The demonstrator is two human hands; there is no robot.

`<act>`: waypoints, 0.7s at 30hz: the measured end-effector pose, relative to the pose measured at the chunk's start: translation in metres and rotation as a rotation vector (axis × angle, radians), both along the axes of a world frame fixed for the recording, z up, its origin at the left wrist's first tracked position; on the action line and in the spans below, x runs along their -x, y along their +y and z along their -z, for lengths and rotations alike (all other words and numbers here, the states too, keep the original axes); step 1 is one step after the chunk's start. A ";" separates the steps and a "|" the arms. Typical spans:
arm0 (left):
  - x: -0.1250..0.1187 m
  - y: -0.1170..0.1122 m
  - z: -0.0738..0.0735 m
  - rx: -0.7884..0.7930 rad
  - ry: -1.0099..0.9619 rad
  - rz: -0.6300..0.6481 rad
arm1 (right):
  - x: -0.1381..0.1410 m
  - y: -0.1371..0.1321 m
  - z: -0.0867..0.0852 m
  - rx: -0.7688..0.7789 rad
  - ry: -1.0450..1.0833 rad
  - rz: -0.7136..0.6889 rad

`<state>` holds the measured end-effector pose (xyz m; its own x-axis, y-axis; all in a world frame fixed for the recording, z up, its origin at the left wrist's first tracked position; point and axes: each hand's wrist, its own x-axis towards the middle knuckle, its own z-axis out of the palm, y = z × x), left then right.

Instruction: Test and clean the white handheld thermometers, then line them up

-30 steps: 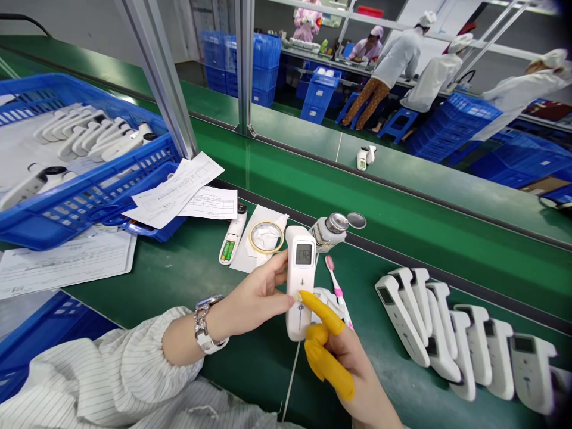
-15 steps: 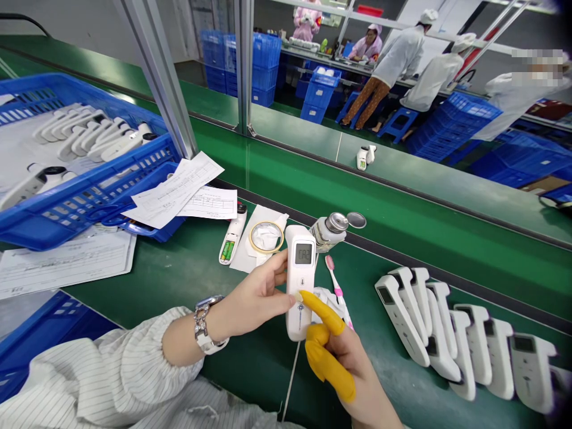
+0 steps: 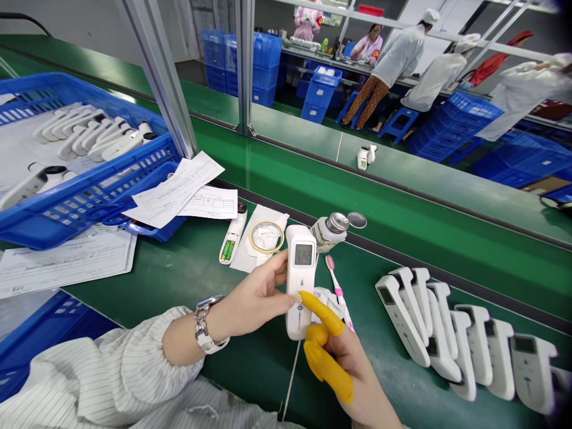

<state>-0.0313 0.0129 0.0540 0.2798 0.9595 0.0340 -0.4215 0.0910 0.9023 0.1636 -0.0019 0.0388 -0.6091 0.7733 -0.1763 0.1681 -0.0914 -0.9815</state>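
My left hand (image 3: 263,295) is closed round a white infrared thermometer (image 3: 301,325), held upright with its grey display (image 3: 303,254) facing me. The left thumb lies on the thermometer's front, the other fingers behind it partly hidden. My right hand (image 3: 333,351) wears yellow finger cots. Its index finger stretches out and touches the thermometer's front below the display, beside my left thumb; the hand grips nothing. Behind the thermometer are a white cloth (image 3: 325,298), a pink and white toothbrush (image 3: 336,283) and a bottle with a raised metal lid (image 3: 329,235).
Several white thermometers (image 3: 447,333) lie in a row at right. One with green batteries showing (image 3: 230,243) lies by a tape roll (image 3: 252,238). A blue crate (image 3: 89,205) and papers (image 3: 208,202) are at left. A metal post (image 3: 163,77) rises behind. People work across the line.
My hands and the thermometer hold nearly the same position. In the background a seated person in pink has shifted, and the person at the far right has moved.
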 end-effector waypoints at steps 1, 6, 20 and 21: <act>0.000 0.000 0.000 -0.003 -0.001 -0.001 | -0.001 -0.001 0.002 -0.033 -0.022 0.008; 0.000 0.000 0.000 -0.020 0.005 -0.010 | -0.003 -0.003 0.006 -0.285 -0.178 0.040; 0.001 0.001 -0.002 0.003 0.032 -0.043 | 0.004 0.008 0.002 -0.674 -0.301 0.088; 0.001 0.001 -0.002 0.002 0.026 -0.047 | 0.004 0.008 0.001 -0.659 -0.281 0.101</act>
<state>-0.0326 0.0136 0.0558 0.2351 0.9716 0.0254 -0.4013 0.0732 0.9130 0.1596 0.0065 0.0375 -0.5288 0.8232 0.2065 0.4446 0.4759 -0.7589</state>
